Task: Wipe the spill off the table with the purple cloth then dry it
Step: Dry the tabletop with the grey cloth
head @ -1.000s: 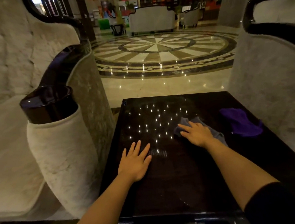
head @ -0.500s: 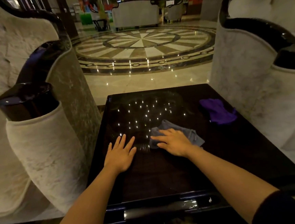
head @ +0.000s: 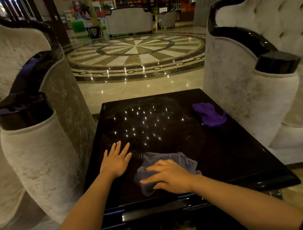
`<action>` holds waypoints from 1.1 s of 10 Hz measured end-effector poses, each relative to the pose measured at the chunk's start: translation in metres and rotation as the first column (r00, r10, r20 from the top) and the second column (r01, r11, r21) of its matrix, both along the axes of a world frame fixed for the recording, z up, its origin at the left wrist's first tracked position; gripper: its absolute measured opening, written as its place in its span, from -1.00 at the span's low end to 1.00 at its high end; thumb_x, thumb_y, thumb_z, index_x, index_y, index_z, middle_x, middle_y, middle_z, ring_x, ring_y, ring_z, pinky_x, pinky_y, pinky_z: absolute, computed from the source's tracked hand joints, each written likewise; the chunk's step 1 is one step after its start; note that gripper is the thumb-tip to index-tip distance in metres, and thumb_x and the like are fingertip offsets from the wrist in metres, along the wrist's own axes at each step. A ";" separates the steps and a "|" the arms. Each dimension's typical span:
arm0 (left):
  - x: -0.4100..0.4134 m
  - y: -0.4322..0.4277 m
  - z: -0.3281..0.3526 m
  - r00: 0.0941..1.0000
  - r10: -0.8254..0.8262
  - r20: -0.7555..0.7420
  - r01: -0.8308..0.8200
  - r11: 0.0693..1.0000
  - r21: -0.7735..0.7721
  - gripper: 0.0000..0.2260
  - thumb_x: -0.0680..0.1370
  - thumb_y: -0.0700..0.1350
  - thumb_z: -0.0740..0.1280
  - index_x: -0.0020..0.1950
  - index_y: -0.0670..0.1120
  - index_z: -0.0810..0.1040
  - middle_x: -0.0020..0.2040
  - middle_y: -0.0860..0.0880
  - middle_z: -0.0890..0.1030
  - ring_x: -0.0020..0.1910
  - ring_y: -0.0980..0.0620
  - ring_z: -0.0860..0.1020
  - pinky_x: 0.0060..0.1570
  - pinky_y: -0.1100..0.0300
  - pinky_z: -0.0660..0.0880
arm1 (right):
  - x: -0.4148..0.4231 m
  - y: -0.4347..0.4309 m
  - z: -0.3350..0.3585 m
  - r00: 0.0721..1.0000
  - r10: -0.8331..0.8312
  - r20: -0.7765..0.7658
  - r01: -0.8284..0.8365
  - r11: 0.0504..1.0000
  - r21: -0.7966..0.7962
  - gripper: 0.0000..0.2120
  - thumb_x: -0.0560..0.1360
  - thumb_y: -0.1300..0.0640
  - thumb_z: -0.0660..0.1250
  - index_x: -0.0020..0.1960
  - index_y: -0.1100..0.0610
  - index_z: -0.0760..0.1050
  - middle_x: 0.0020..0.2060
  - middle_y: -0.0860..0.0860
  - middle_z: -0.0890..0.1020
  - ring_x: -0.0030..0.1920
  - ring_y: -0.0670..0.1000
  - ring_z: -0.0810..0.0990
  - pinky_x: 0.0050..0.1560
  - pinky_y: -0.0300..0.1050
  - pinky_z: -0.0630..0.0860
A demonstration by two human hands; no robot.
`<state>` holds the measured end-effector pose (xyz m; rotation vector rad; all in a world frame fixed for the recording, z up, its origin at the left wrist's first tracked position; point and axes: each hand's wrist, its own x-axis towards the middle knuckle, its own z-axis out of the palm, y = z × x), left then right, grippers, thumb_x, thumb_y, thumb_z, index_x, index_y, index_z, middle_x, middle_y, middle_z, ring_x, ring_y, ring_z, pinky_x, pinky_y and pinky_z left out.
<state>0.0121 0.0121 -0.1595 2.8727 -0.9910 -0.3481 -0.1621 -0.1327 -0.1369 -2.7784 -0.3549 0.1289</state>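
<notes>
Purple cloth (head: 210, 114) lies crumpled and untouched near the far right corner of the dark glossy surface (head: 232, 155), well apart from both hands. The work is under the right hand (head: 170, 177), which presses flat, fingers spread, on a grey cloth (head: 170, 161) bunched near the front edge. A second ago that cloth and hand were out toward the middle of the surface; half a second ago they were part-way back; now they sit close to the person and further left, just beside the left hand (head: 116, 163). The stroke has therefore swept from the centre toward the near edge. With the purple cloth set aside and a second cloth in use, this reads as the drying pass, so the wiping step is probably done.

The left hand rests open, palm down, fingers together, gripping nothing; it has kept roughly the same spot and seems to brace the body.

No wet patch can be made out: the bright specks across the surface are ceiling lights reflected in the polish, and faint smears near the far edge are too dim to judge. No containers are on the surface. Pale upholstered armchairs (head: 42, 159) flank it on both sides.
</notes>
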 end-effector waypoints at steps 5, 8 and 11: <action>0.003 0.000 -0.002 1.000 -0.011 0.002 0.011 1.000 -0.002 -0.53 0.61 0.13 -0.14 0.50 0.09 -0.16 0.55 -0.06 -0.17 0.51 -0.03 -0.20 0.47 -0.05 -0.18 | -0.052 -0.044 0.040 0.998 -0.058 0.000 0.057 0.993 0.106 -0.77 0.49 0.24 0.26 0.11 0.13 0.57 0.21 0.11 0.55 0.19 0.13 0.48 0.22 -0.08 0.31; 0.014 0.010 -0.011 0.999 0.042 -0.001 -0.042 0.999 -0.004 -0.53 0.61 0.14 -0.14 0.50 0.11 -0.15 0.55 -0.04 -0.16 0.51 0.00 -0.21 0.47 -0.03 -0.19 | 0.042 -0.117 0.078 0.928 -0.323 0.185 0.324 0.946 0.026 -0.75 0.50 0.26 0.25 0.12 0.09 0.56 0.25 0.08 0.51 0.22 0.13 0.43 0.26 -0.03 0.31; 0.009 0.000 -0.010 1.000 0.007 0.025 -0.007 1.000 -0.020 -0.54 0.60 0.16 -0.14 0.49 0.16 -0.14 0.55 0.00 -0.16 0.51 0.02 -0.21 0.46 -0.02 -0.20 | 0.059 -0.162 0.035 0.839 -0.544 0.003 0.543 0.837 -0.060 -0.59 0.56 0.03 0.16 0.39 -0.03 0.25 0.41 0.13 0.28 0.34 0.20 0.32 0.32 0.15 0.33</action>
